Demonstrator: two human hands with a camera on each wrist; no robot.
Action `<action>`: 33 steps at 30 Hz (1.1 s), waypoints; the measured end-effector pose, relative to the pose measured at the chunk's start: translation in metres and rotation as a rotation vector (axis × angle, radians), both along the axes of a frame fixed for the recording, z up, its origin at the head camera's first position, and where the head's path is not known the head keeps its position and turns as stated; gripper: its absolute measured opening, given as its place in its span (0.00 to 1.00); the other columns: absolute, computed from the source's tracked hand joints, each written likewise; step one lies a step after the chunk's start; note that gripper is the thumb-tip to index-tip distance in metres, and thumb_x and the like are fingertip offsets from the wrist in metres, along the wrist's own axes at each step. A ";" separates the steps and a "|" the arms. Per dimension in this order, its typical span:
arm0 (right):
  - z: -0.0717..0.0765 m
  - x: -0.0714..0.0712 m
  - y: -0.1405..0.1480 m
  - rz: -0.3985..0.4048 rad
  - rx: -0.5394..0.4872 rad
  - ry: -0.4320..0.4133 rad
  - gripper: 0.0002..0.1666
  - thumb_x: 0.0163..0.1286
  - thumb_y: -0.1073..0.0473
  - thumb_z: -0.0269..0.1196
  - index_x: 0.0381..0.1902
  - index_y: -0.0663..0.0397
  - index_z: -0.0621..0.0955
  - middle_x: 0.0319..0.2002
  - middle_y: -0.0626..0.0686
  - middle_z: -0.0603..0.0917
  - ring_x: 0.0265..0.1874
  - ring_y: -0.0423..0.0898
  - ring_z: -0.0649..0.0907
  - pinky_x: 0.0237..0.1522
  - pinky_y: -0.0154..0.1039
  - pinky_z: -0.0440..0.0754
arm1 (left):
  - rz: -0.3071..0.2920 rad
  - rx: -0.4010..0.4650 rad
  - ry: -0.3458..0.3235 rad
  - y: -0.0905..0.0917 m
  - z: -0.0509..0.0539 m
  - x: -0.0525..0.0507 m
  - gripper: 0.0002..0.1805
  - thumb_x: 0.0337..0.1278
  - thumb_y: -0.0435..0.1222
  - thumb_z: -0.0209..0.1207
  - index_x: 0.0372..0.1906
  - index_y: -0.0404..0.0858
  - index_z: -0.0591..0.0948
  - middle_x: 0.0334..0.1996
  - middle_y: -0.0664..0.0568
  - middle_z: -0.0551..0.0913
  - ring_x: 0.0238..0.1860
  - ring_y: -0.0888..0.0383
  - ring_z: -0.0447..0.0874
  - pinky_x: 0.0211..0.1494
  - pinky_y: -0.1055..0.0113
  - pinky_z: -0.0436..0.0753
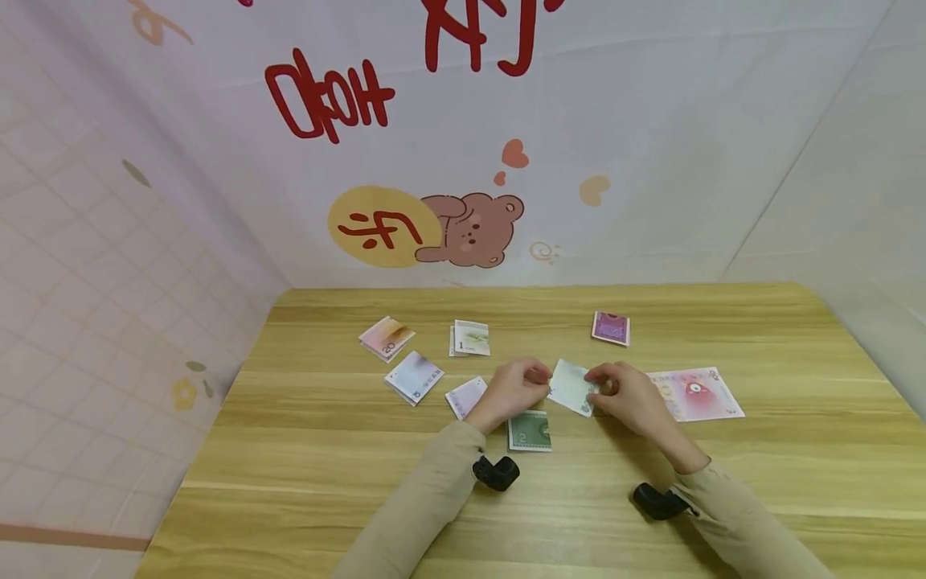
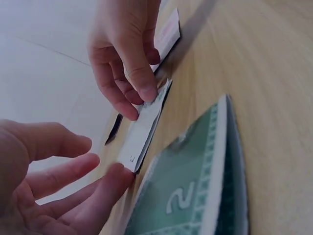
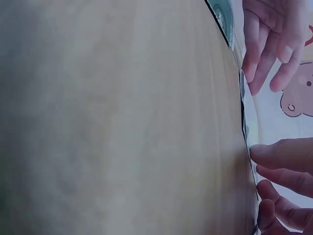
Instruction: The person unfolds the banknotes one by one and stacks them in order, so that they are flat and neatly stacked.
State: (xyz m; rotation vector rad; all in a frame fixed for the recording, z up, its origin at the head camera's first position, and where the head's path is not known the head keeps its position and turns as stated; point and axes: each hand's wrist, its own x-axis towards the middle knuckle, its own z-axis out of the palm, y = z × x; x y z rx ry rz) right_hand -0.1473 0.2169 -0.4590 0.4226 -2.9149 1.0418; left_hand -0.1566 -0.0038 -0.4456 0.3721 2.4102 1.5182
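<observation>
- Two hands of mine meet over a pale green banknote (image 1: 570,388), folded, at the middle of the desk (image 1: 564,535).
- My right hand (image 1: 631,398) grips the note's right end; thumb and fingers curl in close together at its edges.
- My left hand (image 1: 514,390) is at the opposite end, its fingers loosely bent with gaps between them; in the left wrist view one fingertip touches the note's edge and the others stand off it.
- Whether the note rests fully on the desk or is slightly raised, I cannot tell.
- Near my left wrist, on the side closer to me, sits a folded dark green banknote (image 1: 530,434) marked 2, its layers gaping a little.
- Just left of that same wrist, a folded lilac banknote (image 1: 465,396) is partly hidden by my hand.
- Farther left I have a folded bluish banknote (image 1: 415,376), and just beyond it a folded brownish-pink banknote (image 1: 387,336) marked 20.
- Beyond my left hand lies a folded white-and-green banknote (image 1: 473,338) marked 1.
- Toward the back edge, past my right hand, lies a folded purple banknote (image 1: 612,328).
- To the right, a pink banknote (image 1: 702,396) lies spread out, its left end behind my right hand.
- A brown cartoon bear (image 1: 473,229) decorates the pale wall covering (image 1: 637,112) behind the desk.
</observation>
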 end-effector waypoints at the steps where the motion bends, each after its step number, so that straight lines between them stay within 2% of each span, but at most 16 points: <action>1: 0.000 -0.001 -0.001 -0.001 0.000 0.003 0.13 0.54 0.66 0.72 0.39 0.61 0.84 0.32 0.55 0.79 0.26 0.46 0.72 0.28 0.40 0.68 | 0.011 0.010 -0.021 0.000 0.000 -0.001 0.10 0.56 0.28 0.61 0.44 0.31 0.82 0.37 0.48 0.84 0.38 0.58 0.83 0.42 0.71 0.79; 8: 0.002 -0.004 -0.002 0.001 -0.013 -0.018 0.13 0.55 0.65 0.72 0.40 0.61 0.84 0.34 0.56 0.80 0.28 0.47 0.73 0.30 0.41 0.69 | 0.095 0.157 -0.171 0.005 -0.003 -0.009 0.12 0.53 0.25 0.63 0.44 0.30 0.81 0.36 0.47 0.84 0.38 0.60 0.80 0.40 0.71 0.78; 12: 0.002 -0.004 -0.003 -0.005 -0.023 -0.026 0.14 0.55 0.66 0.72 0.40 0.61 0.84 0.34 0.56 0.80 0.29 0.48 0.74 0.31 0.42 0.70 | 0.082 0.229 -0.228 0.009 -0.008 -0.011 0.13 0.52 0.23 0.63 0.44 0.28 0.80 0.34 0.47 0.82 0.35 0.61 0.77 0.38 0.72 0.77; 17: 0.001 -0.002 -0.003 -0.006 -0.034 -0.020 0.13 0.55 0.66 0.71 0.40 0.62 0.84 0.32 0.55 0.78 0.28 0.47 0.72 0.29 0.40 0.68 | 0.060 0.268 -0.226 0.015 -0.011 -0.010 0.12 0.52 0.21 0.61 0.43 0.28 0.80 0.31 0.47 0.80 0.32 0.61 0.74 0.36 0.71 0.76; 20: -0.001 0.001 -0.002 -0.001 -0.052 -0.022 0.13 0.56 0.65 0.71 0.41 0.61 0.84 0.30 0.54 0.76 0.25 0.45 0.72 0.26 0.38 0.68 | 0.076 0.279 -0.217 0.015 -0.011 -0.008 0.12 0.52 0.20 0.61 0.43 0.28 0.80 0.32 0.47 0.81 0.32 0.62 0.74 0.36 0.71 0.75; 23: -0.004 0.002 0.000 0.024 -0.101 -0.036 0.13 0.58 0.65 0.70 0.42 0.61 0.84 0.29 0.51 0.78 0.25 0.43 0.74 0.25 0.35 0.71 | 0.096 0.310 -0.228 0.011 -0.011 -0.008 0.12 0.52 0.20 0.60 0.44 0.28 0.80 0.33 0.47 0.81 0.31 0.62 0.75 0.36 0.70 0.76; 28: -0.005 0.006 0.003 0.078 -0.208 -0.035 0.09 0.61 0.66 0.68 0.40 0.61 0.84 0.31 0.50 0.84 0.28 0.43 0.81 0.30 0.35 0.79 | 0.168 0.400 -0.223 0.002 -0.009 -0.012 0.13 0.53 0.21 0.61 0.46 0.26 0.80 0.35 0.46 0.81 0.31 0.62 0.77 0.41 0.65 0.80; 33: -0.003 0.010 -0.001 0.098 -0.258 -0.038 0.07 0.64 0.65 0.66 0.39 0.63 0.85 0.32 0.51 0.86 0.27 0.43 0.82 0.29 0.34 0.80 | 0.250 0.481 -0.202 -0.002 -0.009 -0.016 0.14 0.53 0.22 0.62 0.46 0.24 0.79 0.34 0.46 0.80 0.33 0.61 0.78 0.46 0.60 0.82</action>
